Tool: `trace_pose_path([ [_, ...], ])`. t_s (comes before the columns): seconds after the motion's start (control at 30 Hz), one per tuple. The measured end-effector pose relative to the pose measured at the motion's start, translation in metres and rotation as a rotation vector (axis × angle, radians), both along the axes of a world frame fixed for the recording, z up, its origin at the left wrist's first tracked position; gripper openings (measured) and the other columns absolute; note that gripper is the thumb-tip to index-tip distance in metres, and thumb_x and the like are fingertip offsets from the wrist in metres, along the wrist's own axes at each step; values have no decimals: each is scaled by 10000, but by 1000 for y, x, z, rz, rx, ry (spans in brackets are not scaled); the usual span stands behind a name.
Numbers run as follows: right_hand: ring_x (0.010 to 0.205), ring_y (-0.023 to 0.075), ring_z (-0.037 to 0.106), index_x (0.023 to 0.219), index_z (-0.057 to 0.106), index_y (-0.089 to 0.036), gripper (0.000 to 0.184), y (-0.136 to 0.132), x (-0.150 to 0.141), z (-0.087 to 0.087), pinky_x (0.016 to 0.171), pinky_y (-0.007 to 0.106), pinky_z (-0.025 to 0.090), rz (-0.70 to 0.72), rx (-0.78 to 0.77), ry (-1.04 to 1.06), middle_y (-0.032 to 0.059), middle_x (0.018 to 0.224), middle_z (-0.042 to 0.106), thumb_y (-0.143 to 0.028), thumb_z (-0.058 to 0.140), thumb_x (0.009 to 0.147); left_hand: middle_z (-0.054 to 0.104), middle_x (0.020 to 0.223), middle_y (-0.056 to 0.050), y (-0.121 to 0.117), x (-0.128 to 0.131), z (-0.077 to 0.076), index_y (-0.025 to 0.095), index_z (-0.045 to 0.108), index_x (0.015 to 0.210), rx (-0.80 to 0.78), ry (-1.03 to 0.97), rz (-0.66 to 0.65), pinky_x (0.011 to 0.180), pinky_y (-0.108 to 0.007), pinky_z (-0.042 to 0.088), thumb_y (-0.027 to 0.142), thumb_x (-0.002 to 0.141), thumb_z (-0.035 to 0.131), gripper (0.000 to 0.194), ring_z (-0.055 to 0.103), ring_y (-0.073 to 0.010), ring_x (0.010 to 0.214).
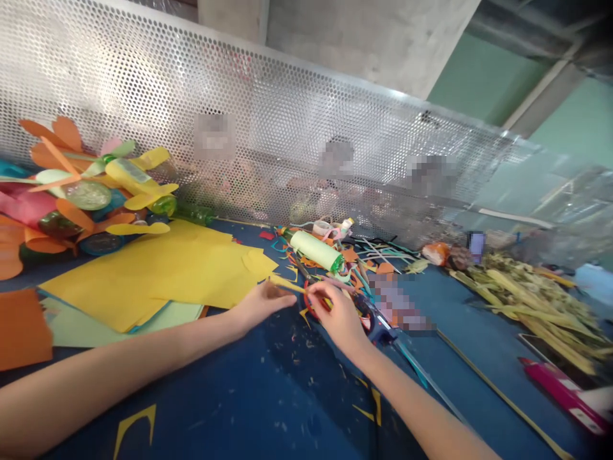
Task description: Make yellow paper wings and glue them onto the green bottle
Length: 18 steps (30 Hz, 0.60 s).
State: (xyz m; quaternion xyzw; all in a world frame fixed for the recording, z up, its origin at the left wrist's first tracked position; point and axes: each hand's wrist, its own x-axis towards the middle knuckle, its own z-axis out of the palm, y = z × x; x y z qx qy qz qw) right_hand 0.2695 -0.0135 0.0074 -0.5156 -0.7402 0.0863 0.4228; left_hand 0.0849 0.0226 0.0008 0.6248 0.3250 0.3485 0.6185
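Note:
A narrow yellow paper strip [290,285] stretches between my two hands above the blue table. My left hand [261,305] pinches its left end, the thumb pointing to the right. My right hand [338,316] grips the other end between thumb and fingers. Under and behind the right hand lie what look like red-handled scissors [307,303], partly hidden. Just right of that hand is a dark blue tool [380,327], perhaps a glue gun. Beyond the hands lies a green bottle wrapped in pale green paper [316,250].
Yellow paper sheets [191,262] spread at left, beside colourful bottle-and-paper flowers [90,191]. A perforated metal screen [268,121] stands behind. Dried husks [527,294] and a magenta tool [565,390] are on the right. Yellow scraps [136,418] lie in front.

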Motion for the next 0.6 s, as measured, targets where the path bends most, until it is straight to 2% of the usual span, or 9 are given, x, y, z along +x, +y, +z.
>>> trace_pose_path([
  [0.13,834,177,588,866,557,-226,118,-25,-11,-4,764,315,475,62,42,-150,31,868,616,-148,478,828,662,992,-72,-6,-11,-2,149,556,1083,-148,-97,5,889,-348,415,279,657,705,469,593,-217,957],
  [0.2,835,173,586,875,560,-227,132,-28,-12,-7,761,311,479,85,34,-160,33,865,611,-135,479,826,646,1046,-80,-8,-16,-7,151,549,1112,-154,-92,2,925,-355,389,257,648,715,504,576,-219,995],
  [0.33,853,176,582,876,572,-227,146,-26,-10,-11,776,321,479,114,24,-156,34,867,610,-119,498,812,598,1158,-69,-8,-20,-16,200,499,1196,-137,-157,-114,967,-363,354,208,640,723,600,543,-216,1062],
  [0.5,884,186,568,868,594,-231,124,-26,-10,-11,799,341,477,120,59,-150,43,887,588,-144,535,802,624,1117,-93,-9,-20,-14,149,582,1086,-94,-139,-147,957,-379,363,242,678,695,433,566,-230,1031],
  [0.6,917,203,556,874,604,-239,108,-27,-10,-12,816,381,473,82,69,-147,61,973,555,-181,563,792,644,1078,-90,-9,-19,-14,143,615,1031,-74,-162,-168,931,-381,389,260,709,667,347,589,-233,991],
])
